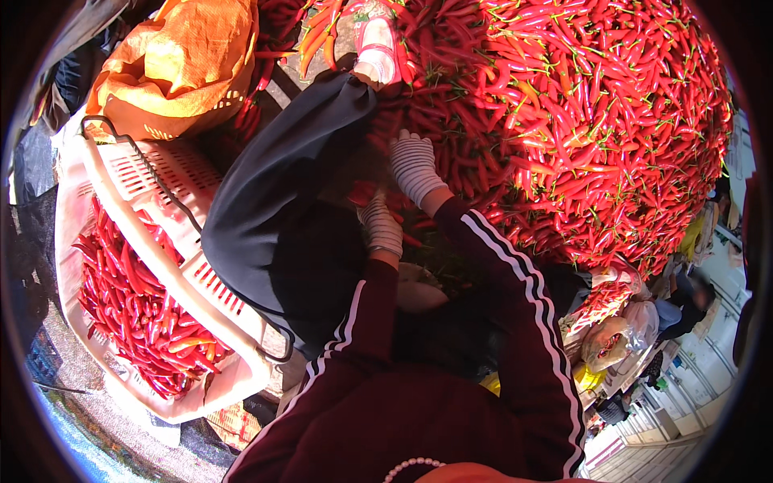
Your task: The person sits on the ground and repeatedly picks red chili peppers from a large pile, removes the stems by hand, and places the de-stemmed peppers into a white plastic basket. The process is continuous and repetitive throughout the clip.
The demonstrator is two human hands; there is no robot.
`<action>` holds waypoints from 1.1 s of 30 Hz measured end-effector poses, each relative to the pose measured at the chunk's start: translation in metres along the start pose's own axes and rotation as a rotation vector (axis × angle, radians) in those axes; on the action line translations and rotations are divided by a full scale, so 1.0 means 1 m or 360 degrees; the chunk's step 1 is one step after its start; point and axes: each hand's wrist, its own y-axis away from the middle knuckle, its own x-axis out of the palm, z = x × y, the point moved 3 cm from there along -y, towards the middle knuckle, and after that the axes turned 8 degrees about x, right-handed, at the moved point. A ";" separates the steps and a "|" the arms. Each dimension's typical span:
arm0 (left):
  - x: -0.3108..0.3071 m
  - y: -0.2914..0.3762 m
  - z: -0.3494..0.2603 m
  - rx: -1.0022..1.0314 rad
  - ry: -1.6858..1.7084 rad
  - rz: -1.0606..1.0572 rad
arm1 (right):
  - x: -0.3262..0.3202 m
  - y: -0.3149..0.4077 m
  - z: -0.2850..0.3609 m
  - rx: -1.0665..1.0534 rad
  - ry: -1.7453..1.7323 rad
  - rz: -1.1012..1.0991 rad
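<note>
A large pile of red chili peppers (580, 133), many with green stems, rises before me and to the right. My right hand (415, 164), in a striped glove, is at the pile's near left edge, its fingertips over shaded peppers; whether it grips any cannot be told. Lower and to the left, my left hand (380, 228), in a matching glove, has its fingers curled beside several red peppers (362, 193), which it seems to hold. At the left, a pale plastic basket (169, 284) with a dark metal handle contains red chili peppers (139, 302).
An orange woven sack (199, 54) stands beyond the basket. My dark-trousered leg (272, 193) lies between basket and pile, with a sandalled foot (377, 51) among peppers. Plastic bags (616, 338) and other people (688, 305) are at the far right.
</note>
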 end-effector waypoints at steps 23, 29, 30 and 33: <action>0.020 0.019 -0.014 0.0623 -0.0026 0.1022 | 0.022 0.108 -0.068 0.0106 -0.1633 0.0246; 0.011 0.003 -0.018 -0.0125 0.0606 0.0916 | -0.011 0.109 -0.069 -0.0469 -0.0227 0.0524; 0.006 0.003 -0.019 0.0103 0.0456 0.0917 | -0.016 0.083 -0.067 -0.0291 -0.0051 0.0334; 0.003 0.011 -0.032 0.1685 -0.1350 0.0594 | -0.019 0.010 -0.044 0.0051 -0.0076 -0.0202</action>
